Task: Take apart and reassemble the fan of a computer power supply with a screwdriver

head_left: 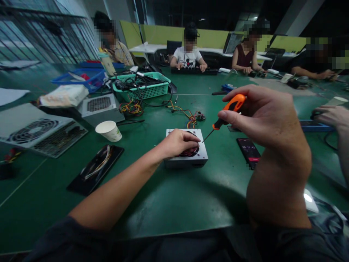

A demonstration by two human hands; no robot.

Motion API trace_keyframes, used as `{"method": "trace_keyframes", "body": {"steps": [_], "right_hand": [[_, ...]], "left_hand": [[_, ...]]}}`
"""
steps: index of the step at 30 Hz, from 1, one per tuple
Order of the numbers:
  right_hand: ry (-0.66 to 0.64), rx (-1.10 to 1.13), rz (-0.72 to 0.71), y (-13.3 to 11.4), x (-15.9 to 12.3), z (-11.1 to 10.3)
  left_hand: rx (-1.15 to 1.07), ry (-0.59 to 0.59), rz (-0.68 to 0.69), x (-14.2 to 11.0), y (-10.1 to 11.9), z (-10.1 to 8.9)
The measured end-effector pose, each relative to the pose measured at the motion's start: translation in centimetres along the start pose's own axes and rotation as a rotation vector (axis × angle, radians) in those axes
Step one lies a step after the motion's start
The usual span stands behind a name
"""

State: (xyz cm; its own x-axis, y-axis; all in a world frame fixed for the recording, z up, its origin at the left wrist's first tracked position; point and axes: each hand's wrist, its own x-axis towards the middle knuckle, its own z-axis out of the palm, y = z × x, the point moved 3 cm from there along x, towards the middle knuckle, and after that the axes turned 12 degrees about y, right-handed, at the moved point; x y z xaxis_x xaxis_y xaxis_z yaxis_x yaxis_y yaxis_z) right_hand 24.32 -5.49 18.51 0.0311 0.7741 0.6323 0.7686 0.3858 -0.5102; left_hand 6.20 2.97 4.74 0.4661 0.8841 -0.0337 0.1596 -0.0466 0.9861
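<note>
A silver computer power supply lies on the green table in front of me, its fan grille facing up and its coloured cables trailing away at the back. My left hand rests over the fan, fingers curled together in a pinch; what is between the fingertips, if anything, is too small to make out. An orange and black screwdriver is gripped in my right hand, above and to the right of the power supply. Its shaft slants down left, with the tip close to the casing's right edge.
Left are a paper cup, a black tray with wires, and more power supplies. Behind stands a green basket of cables. A phone lies right. A co-worker's hand is at far right; several people sit opposite.
</note>
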Motion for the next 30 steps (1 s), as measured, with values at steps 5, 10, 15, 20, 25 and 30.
{"method": "trace_keyframes", "body": {"steps": [5,10,15,20,25,30], "right_hand": [[-0.022,0.03,-0.016,-0.26,-0.23,0.2],[-0.02,0.035,-0.037,-0.59,-0.58,0.18],[-0.019,0.012,-0.043,-0.69,-0.69,0.11],[-0.058,0.013,-0.056,-0.75,-0.5,0.59],[-0.091,0.017,-0.048,-0.67,-0.39,1.01],[-0.159,0.053,-0.067,-0.67,-0.73,0.72]], "left_hand": [[-0.11,-0.049,-0.045,-0.61,-0.75,0.52],[-0.057,-0.065,0.047,-0.52,-0.85,0.46],[-0.018,-0.06,0.078,-0.56,-0.88,0.64],[-0.042,-0.06,0.067,-0.63,-0.83,0.64],[-0.043,-0.061,0.053,-0.72,-0.73,0.53],[0.035,-0.068,0.112,-0.82,-0.68,0.57]]}}
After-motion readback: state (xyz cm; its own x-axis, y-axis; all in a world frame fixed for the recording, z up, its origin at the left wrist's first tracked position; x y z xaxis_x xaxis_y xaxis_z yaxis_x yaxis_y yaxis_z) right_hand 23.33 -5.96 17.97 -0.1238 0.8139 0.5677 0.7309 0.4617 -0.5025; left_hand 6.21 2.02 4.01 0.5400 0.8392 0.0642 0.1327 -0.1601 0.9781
